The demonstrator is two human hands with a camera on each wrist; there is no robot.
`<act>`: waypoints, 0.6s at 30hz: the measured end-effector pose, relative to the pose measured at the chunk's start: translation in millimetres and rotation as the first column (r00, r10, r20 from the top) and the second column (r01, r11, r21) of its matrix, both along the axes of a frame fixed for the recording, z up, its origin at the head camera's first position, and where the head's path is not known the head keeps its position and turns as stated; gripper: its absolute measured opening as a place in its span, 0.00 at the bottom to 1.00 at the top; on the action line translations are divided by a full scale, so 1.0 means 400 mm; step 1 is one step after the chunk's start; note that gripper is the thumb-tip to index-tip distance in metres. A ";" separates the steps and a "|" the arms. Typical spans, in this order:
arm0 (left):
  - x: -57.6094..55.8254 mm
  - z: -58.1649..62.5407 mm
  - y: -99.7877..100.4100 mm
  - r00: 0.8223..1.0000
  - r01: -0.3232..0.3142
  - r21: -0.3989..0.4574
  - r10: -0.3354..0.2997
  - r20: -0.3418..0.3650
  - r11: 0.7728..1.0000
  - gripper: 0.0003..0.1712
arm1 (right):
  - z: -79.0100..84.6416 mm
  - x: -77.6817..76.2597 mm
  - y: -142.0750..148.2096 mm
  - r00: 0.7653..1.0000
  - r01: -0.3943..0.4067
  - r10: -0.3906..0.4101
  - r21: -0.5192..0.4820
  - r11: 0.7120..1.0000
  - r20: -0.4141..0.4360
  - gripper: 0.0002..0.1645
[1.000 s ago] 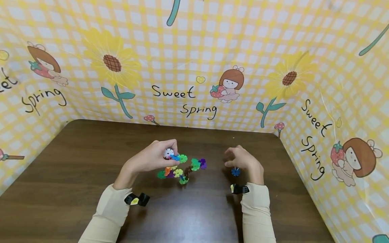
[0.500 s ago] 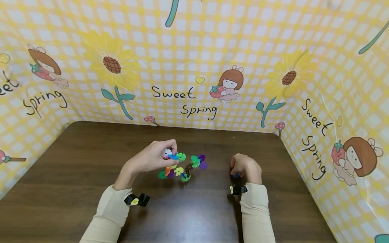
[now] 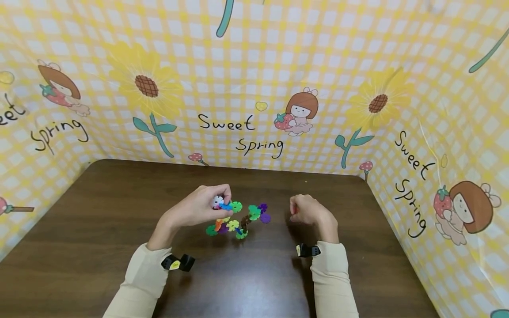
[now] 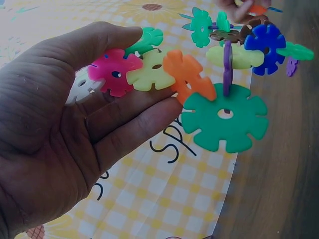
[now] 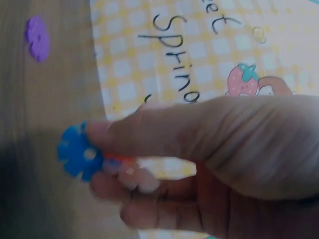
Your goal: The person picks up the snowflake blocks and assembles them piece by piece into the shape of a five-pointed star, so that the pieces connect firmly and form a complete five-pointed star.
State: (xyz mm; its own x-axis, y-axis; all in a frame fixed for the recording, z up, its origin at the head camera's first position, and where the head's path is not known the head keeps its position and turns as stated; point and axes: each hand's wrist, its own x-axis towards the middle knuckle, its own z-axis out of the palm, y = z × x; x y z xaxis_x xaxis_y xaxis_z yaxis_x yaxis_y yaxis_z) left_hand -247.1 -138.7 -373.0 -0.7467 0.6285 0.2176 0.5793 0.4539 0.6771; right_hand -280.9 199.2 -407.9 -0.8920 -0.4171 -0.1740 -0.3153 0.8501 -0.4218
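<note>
My left hand [image 3: 195,206] holds a chain of interlocking snowflake discs [image 3: 233,225] between thumb and fingers. Seen from the left wrist, white, pink [image 4: 114,71] and pale yellow discs lie along the fingers. Past the fingertips the chain runs through an orange disc [image 4: 187,79] and a large green disc [image 4: 225,118] to purple, yellow, blue and brown ones. Over on the right, my right hand [image 3: 312,212] pinches a blue snowflake disc [image 5: 75,152] between thumb and fingertips. An orange-red piece [image 5: 119,160] and a pale disc [image 5: 142,179], both blurred, show between its fingers.
Both hands are above a dark brown wooden table [image 3: 246,274]. A yellow checked cloth [image 3: 238,79] with printed flowers stands around its back and sides. A purple disc [image 3: 265,218] is at the chain's right end. Each wrist wears a small black camera [image 3: 308,250].
The right hand has come down to the blue disc, picked it up and moved back up and left. My left hand stays nearly still with the chain.
</note>
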 end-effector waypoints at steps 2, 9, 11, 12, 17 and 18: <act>-0.001 0.002 0.000 1.000 0.002 0.001 -0.002 -0.006 1.000 0.17 | 0.007 0.002 -0.009 0.998 -0.027 0.023 -0.064 0.998 -0.060 0.13; -0.001 0.008 -0.002 1.000 0.002 -0.003 -0.002 -0.006 1.000 0.16 | 0.035 0.008 -0.053 0.961 -0.112 0.032 -0.277 0.954 -0.275 0.15; -0.001 0.008 -0.003 1.000 0.001 -0.003 -0.001 -0.001 1.000 0.16 | 0.042 0.013 -0.067 0.951 -0.136 0.032 -0.321 0.937 -0.309 0.15; -0.001 0.007 -0.003 1.000 0.001 -0.002 -0.001 0.001 1.000 0.16 | 0.044 0.015 -0.074 0.948 -0.154 0.038 -0.349 0.924 -0.317 0.13; -0.002 0.002 -0.003 1.000 0.006 0.010 -0.006 0.013 1.000 0.16 | 0.055 0.026 -0.109 0.954 -0.258 0.124 -0.533 0.806 -0.275 0.05; -0.002 0.001 -0.003 1.000 0.007 0.012 -0.007 0.014 1.000 0.16 | 0.057 0.028 -0.116 0.955 -0.270 0.143 -0.563 0.781 -0.260 0.04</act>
